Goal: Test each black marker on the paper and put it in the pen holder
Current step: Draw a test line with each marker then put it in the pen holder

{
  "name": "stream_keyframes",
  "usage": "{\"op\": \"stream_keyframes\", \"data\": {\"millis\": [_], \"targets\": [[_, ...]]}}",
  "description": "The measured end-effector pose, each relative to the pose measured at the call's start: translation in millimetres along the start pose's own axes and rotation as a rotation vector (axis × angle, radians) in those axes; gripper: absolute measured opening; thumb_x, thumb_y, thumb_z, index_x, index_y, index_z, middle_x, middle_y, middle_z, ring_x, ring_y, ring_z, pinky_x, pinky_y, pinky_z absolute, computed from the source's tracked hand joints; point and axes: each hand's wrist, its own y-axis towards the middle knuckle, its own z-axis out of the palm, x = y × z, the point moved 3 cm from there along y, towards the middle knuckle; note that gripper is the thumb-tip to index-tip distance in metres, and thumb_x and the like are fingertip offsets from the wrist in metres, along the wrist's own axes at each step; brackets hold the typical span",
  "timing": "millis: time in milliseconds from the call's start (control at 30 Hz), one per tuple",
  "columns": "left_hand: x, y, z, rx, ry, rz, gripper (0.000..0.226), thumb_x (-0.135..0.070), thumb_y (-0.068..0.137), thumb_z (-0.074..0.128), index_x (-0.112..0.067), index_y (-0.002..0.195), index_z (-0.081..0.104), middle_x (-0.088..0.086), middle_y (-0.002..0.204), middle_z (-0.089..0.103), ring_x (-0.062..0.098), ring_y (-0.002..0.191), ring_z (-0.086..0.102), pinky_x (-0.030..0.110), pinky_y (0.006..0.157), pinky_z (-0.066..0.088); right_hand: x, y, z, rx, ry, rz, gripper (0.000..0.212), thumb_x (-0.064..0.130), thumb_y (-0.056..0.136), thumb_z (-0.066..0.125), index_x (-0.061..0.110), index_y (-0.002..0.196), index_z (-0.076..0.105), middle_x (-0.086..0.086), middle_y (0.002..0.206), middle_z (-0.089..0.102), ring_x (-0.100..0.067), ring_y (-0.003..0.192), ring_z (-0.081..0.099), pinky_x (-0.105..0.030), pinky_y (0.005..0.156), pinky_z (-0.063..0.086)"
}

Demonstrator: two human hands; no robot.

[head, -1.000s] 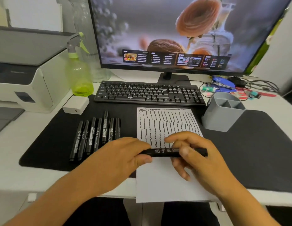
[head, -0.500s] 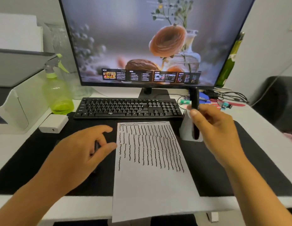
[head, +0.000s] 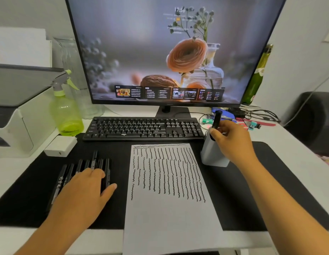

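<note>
My right hand (head: 231, 142) is pinching a black marker (head: 216, 122) between thumb and fingers, holding it upright with a slight tilt, lower end down at the mouth of the grey holder (head: 212, 155). Can't tell whether the tip is touching the bottom; my hand is covering the opening. The holder is standing on the black mat (head: 252, 190), just right of the paper (head: 171, 218) and in front of the keyboard's right end.

My left hand (head: 84, 192) is lying palm down over the row of markers (head: 68, 177) on the mat's left side, fingers slightly spread and mostly straight, thumb pointing toward the paper. Fingertips are resting on the row; can't tell if any one marker is being gripped. The markers are lying side by side, roughly parallel, one (head: 94, 159) sticking out farther toward the keyboard (head: 143, 128).

The paper is sitting in the middle of the mat, its near edge hanging over the desk edge, its upper half filled with columns of wavy black lines.

Behind: the monitor (head: 171, 52) is showing a flower wallpaper, a green spray bottle (head: 65, 111) is standing left of the keyboard, a white charger (head: 59, 146) is sitting in front of it, a printer (head: 14, 111) is at far left. Cables and small clutter are lying right of the monitor stand.
</note>
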Motion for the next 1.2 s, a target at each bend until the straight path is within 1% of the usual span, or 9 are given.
{"op": "stream_keyframes", "data": {"millis": [67,267,533,633,700,800,933,1033,1200], "targets": [[-4,1,1,-0.009,0.051,-0.001,0.043,-0.066,0.077,0.057,-0.032,0.103,0.057,-0.015,0.084,0.048,0.002,0.072,0.041,0.017,0.061,0.034,1,-3,2,-0.011,-0.063,-0.007,0.034,0.039,0.093,0.067,0.017,0.120,0.068,-0.003,0.099,0.076,-0.031,0.097,0.066,-0.054,0.087,0.054],[-12,-2,3,-0.006,0.069,0.043,0.042,-0.059,0.077,0.063,-0.028,0.102,0.055,-0.012,0.079,0.054,0.004,0.065,0.050,0.018,0.054,0.037,-1,-10,4,-0.105,-0.170,-0.037,0.036,0.042,0.091,0.069,0.014,0.112,0.076,-0.012,0.106,0.067,-0.034,0.104,0.058,-0.052,0.085,0.053],[-27,-8,-6,0.018,0.057,0.114,0.039,-0.050,0.087,0.056,-0.026,0.118,0.054,-0.010,0.087,0.064,0.009,0.077,0.061,0.026,0.068,0.052,-5,-16,8,-0.124,-0.099,-0.001,0.043,0.039,0.090,0.069,0.010,0.121,0.072,-0.014,0.113,0.063,-0.034,0.111,0.053,-0.051,0.088,0.052],[-28,-5,-11,-0.022,-0.033,0.085,0.031,-0.046,0.092,0.053,-0.024,0.113,0.058,-0.009,0.088,0.063,0.008,0.077,0.060,0.024,0.069,0.051,6,-36,-5,-0.347,0.002,-0.056,0.033,0.027,0.090,0.069,0.011,0.118,0.068,-0.013,0.115,0.062,-0.029,0.110,0.052,-0.037,0.087,0.046],[-28,-4,-16,-0.074,-0.164,0.093,0.019,-0.043,0.093,0.052,-0.027,0.097,0.061,-0.011,0.078,0.057,0.004,0.068,0.056,0.020,0.062,0.048,25,-64,-7,-0.421,0.107,-0.187,0.014,0.023,0.090,0.064,0.017,0.102,0.068,-0.004,0.099,0.064,-0.017,0.092,0.056,-0.023,0.075,0.042],[-33,-8,-25,-0.122,-0.410,0.203,0.012,-0.044,0.091,0.051,-0.033,0.092,0.057,-0.018,0.074,0.051,0.002,0.063,0.053,0.013,0.053,0.037,53,-103,16,-0.011,0.422,-0.149,0.013,0.037,0.088,0.061,0.028,0.082,0.068,0.006,0.071,0.067,-0.004,0.061,0.059,-0.011,0.052,0.045],[-42,-16,-40,-0.075,-0.623,0.438,0.022,-0.051,0.088,0.050,-0.040,0.106,0.056,-0.025,0.091,0.049,0.003,0.086,0.056,0.010,0.070,0.044,82,-142,59,0.699,0.844,0.162,0.041,0.061,0.080,0.071,0.025,0.099,0.067,-0.001,0.073,0.071,-0.011,0.047,0.055,-0.022,0.049,0.046],[-46,-24,-46,-0.079,-0.671,0.492,0.019,-0.053,0.089,0.054,-0.041,0.104,0.056,-0.023,0.091,0.050,0.006,0.084,0.056,0.010,0.070,0.043,94,-149,66,0.683,1.053,0.131,0.031,0.046,0.086,0.068,0.017,0.098,0.070,-0.007,0.071,0.067,-0.016,0.048,0.052,-0.024,0.050,0.046],[-49,-35,-50,-0.052,-0.713,0.519,0.030,-0.067,0.087,0.048,-0.040,0.098,0.055,-0.024,0.081,0.059,0.005,0.066,0.060,0.013,0.054,0.046,100,-148,67,0.638,0.977,-0.028,0.036,0.042,0.095,0.062,0.007,0.089,0.066,-0.010,0.066,0.058,-0.016,0.053,0.052,-0.022,0.052,0.046]]}}
